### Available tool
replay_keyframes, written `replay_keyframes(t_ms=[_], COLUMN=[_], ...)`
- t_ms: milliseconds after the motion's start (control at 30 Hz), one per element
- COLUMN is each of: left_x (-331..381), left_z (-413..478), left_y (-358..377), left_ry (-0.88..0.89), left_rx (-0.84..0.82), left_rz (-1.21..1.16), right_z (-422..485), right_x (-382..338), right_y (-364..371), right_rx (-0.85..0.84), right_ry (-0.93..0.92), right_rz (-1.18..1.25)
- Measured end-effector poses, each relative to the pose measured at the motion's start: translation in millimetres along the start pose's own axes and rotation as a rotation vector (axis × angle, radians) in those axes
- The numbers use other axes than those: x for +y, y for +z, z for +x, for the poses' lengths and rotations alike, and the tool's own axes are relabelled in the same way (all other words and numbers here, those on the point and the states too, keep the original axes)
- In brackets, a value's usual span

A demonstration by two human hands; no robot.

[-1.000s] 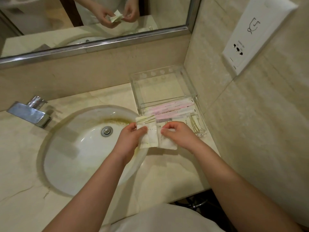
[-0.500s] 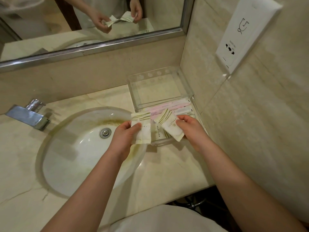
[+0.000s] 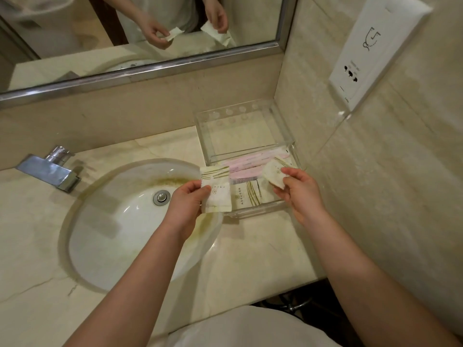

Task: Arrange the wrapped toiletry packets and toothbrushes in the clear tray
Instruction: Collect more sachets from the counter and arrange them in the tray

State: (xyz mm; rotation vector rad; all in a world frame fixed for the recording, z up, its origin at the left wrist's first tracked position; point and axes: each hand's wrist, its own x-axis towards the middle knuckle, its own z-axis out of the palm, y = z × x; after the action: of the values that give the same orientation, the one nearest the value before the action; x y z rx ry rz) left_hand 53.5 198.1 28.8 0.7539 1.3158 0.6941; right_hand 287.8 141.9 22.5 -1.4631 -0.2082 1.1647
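Now, nearest the camera, two bare forearms reach up over the marble bench [image 3: 263, 251]. The left hand [image 3: 186, 204] pinches a striped packet [image 3: 216, 194] by its left edge, thumb on top, and holds it upright over the right rim of the sink [image 3: 100, 246], just beside the tray's near-left corner. The right hand [image 3: 299, 194] pinches a second packet [image 3: 273, 174] between thumb and fingers, tilted, above the right end of the tray [image 3: 253, 212]. The two held packets are apart, with a clear gap between them.

Down in the tray's front compartment a flat packet [image 3: 246, 195] with gold stripes lies against the near wall. Behind it the pink-wrapped toothbrushes [image 3: 245, 162] lie lengthwise, side by side. The tray sits in the corner, close to the right wall.

Further left are the drain [image 3: 161, 197] in the basin and the chrome tap [image 3: 50, 170] on the bench. At the back, the mirror [image 3: 125, 33] shows both hands with their packets, and a white socket plate [image 3: 370, 51] hangs on the right wall.
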Motion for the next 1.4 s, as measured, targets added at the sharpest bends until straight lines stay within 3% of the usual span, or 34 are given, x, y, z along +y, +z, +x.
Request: replay_keyframes(t_ms=[100,233,400,633,967,1133,1267,1400], left_x=[3,13,33,41,21,10,-35,-52], left_z=[0,4,26,60,84,74,38,33], left_y=[0,5,29,57,59,51,44,46], left_ry=[0.060,0.296,0.489,0.595,0.857,0.876,0.974,0.758], left_rx=[0.029,0.170,0.018,-0.116,-0.090,0.141,0.049,-0.033], left_rz=[0.050,0.493,0.737,1.092,1.426,1.325,1.379,1.496], right_z=[5,12,17,27,36,37,37,38], right_x=[0,6,6,11,28,28,27,24], right_y=[-3,-6,-1,-5,-4,-1,-1,-1], right_rx=[-0.006,0.089,0.200,0.172,0.086,0.057,0.065,0.065], right_ry=[-0.032,-0.230,-0.405,-0.423,-0.458,-0.552,-0.601,-0.525], right_rz=[-0.052,-0.301,-0.580,-0.719,-0.743,-1.021,-1.203,-1.267])
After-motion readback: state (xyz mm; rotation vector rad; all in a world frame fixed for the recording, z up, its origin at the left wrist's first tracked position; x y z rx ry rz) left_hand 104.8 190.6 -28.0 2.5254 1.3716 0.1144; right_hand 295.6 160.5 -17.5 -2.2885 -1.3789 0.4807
